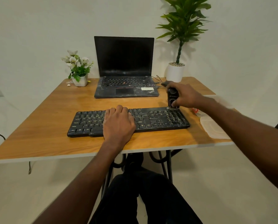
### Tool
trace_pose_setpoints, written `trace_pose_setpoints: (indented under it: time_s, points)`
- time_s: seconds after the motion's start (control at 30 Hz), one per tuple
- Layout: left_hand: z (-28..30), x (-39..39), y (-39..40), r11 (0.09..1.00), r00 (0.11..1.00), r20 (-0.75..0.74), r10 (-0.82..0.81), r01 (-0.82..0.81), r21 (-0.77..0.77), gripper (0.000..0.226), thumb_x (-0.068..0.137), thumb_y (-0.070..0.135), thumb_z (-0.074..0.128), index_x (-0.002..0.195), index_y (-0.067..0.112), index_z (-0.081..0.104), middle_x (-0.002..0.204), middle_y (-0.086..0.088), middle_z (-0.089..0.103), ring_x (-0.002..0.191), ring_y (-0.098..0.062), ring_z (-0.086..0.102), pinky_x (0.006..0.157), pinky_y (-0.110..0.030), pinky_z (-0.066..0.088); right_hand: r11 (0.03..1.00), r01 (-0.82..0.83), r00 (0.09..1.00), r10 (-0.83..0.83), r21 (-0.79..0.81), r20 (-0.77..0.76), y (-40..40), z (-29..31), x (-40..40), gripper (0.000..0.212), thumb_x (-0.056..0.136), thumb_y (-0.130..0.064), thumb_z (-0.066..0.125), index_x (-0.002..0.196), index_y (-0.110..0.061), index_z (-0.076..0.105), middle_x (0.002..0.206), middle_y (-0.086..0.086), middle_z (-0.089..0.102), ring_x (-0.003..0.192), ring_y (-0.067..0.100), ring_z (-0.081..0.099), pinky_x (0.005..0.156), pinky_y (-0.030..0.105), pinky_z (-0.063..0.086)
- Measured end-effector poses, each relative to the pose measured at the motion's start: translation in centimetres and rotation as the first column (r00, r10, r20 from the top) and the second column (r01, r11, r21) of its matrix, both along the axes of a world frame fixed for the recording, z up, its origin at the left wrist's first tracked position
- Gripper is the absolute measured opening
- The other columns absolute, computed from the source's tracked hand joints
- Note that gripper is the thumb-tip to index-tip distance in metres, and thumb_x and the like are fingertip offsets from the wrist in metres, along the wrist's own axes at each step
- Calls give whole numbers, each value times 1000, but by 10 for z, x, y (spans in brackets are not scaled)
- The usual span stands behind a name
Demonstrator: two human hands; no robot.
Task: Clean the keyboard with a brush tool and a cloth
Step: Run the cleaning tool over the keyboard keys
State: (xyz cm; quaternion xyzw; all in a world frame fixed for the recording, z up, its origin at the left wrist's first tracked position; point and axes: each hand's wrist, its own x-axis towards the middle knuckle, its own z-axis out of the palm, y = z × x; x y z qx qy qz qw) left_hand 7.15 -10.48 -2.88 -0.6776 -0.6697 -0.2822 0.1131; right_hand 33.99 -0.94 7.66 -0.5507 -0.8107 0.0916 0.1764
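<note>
A black keyboard (159,118) lies across the front middle of the wooden table (46,126). My left hand (118,122) rests flat on the keys at its middle, fingers relaxed. My right hand (186,95) grips a black brush tool (172,98) held upright, with its lower end touching the keyboard's far right corner above the number pad. A pale cloth (214,126) lies on the table just right of the keyboard, partly under my right forearm.
An open dusty black laptop (125,84) stands behind the keyboard, cables at its right side. A small flower pot (80,80) sits at the back left, a tall potted plant (175,71) at the back right. A red-and-white item (195,110) lies by the cloth.
</note>
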Motion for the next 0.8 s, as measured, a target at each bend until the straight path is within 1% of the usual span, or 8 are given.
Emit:
trace_pose_setpoints:
  time_s: [0.13, 0.23, 0.33, 0.47, 0.53, 0.63, 0.7, 0.8]
  points:
    - [2, 0, -2, 1000, 1000, -17, 1, -1, 1, 40, 107, 36, 35, 112, 12, 67, 113, -7, 64, 103, -26, 58, 105, -47, 43, 983, 108, 994, -109, 149, -2, -2, -7, -6, 70, 74, -8, 85, 130, -24, 47, 125, 16, 63, 108, 34, 62, 74, 36, 50]
    - [4, -2, -5, 1000, 1000, 28, -14, 14, 8, 36, 108, 38, 40, 117, 13, 65, 116, -4, 61, 105, -25, 57, 104, -47, 43, 969, 149, 980, -117, 198, -163, -7, -11, -23, 76, 70, -12, 89, 127, -28, 43, 124, 13, 63, 104, 27, 60, 70, 32, 52]
    - [15, -14, -12, 995, 993, 97, -69, 62, 77, 40, 108, 45, 45, 130, 16, 63, 126, -2, 61, 114, -21, 58, 109, -47, 42, 977, 109, 953, -50, 182, -300, -14, -11, -44, 78, 68, -14, 92, 126, -35, 44, 125, 8, 62, 107, 26, 60, 78, 37, 59]
    - [34, -83, -25, 980, 975, 109, -193, 188, 57, 52, 106, 60, 49, 142, 25, 56, 136, 2, 60, 123, -16, 56, 109, -47, 42, 993, -20, 871, 73, 112, -485, -23, -9, -83, 75, 75, -10, 86, 132, -37, 47, 131, 1, 56, 111, 21, 61, 81, 31, 61]
    - [38, -131, -34, 977, 964, 163, -211, 215, -7, 62, 100, 70, 50, 148, 31, 51, 143, 4, 58, 126, -15, 56, 106, -47, 48, 994, -95, 837, 112, 58, -536, -27, -10, -105, 74, 79, -9, 84, 136, -38, 46, 133, -4, 48, 116, 20, 58, 85, 37, 62]
    - [35, -183, -50, 930, 857, 495, -141, 286, -230, 83, 91, 69, 69, 160, 40, 35, 156, 14, 46, 119, -2, 54, 94, -27, 46, 980, -199, 804, 159, -8, -573, -28, -14, -144, 73, 80, -8, 83, 136, -39, 47, 132, -4, 47, 114, 21, 60, 78, 38, 65]
    - [27, -202, -52, 864, 788, 611, -80, 360, -352, 109, 79, 69, 82, 166, 44, 20, 165, 18, 34, 132, -7, 48, 105, -31, 43, 966, -256, 787, 193, -25, -586, -26, -17, -170, 72, 80, -7, 83, 135, -37, 48, 134, -1, 49, 112, 22, 62, 74, 37, 65]
    - [18, -216, -41, 820, 778, 625, -66, 399, -411, 143, 57, 84, 87, 168, 49, 3, 175, 17, 21, 158, -16, 29, 129, -48, 28, 941, -337, 759, 247, -39, -603, -24, -17, -209, 72, 79, -6, 83, 134, -36, 49, 133, -1, 51, 109, 21, 64, 74, 38, 65]
